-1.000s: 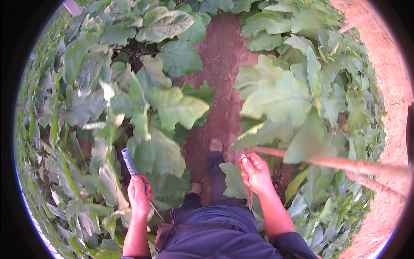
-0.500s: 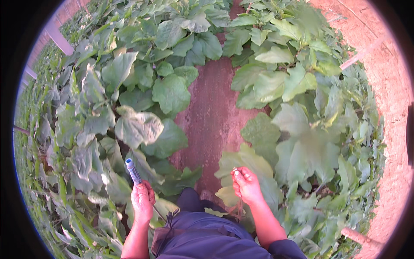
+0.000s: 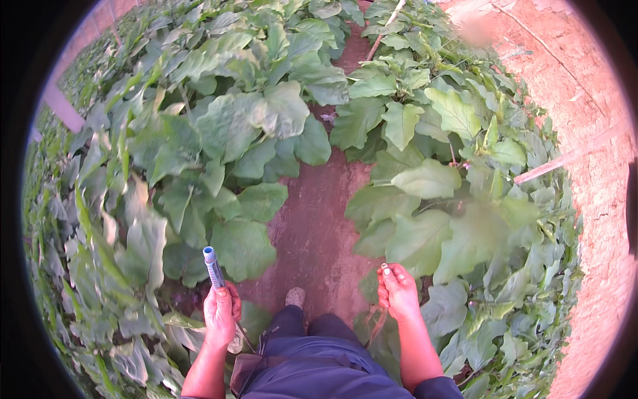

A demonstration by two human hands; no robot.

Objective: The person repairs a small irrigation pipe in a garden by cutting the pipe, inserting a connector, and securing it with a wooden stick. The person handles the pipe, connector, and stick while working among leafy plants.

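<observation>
Where the bare reddish-brown dirt path (image 3: 312, 226) runs between two rows of broad green leaves (image 3: 428, 179), we see both bare hands near its close end. Left of the path, our left hand (image 3: 221, 309) is wrapped around a slim blue-grey tube (image 3: 214, 271), whose open light-blue end stands above the fist, tilted slightly. Right of the path, our right hand (image 3: 400, 292) has its thumb pressed against curled fingers, closed on thin brown fibrous strands (image 3: 377, 324) that hang beneath them; a tiny pale bit (image 3: 384, 266) shows at the thumb's tip, too small to identify. Dark marks run along the tube's side, but they are too blurred for us to read. Our left fingers hide the tube's lower part, and a thin stem below that fist is hard to follow. At the path's close end, dark blue clothing (image 3: 319, 366) is cut off by the lower edge.
</observation>
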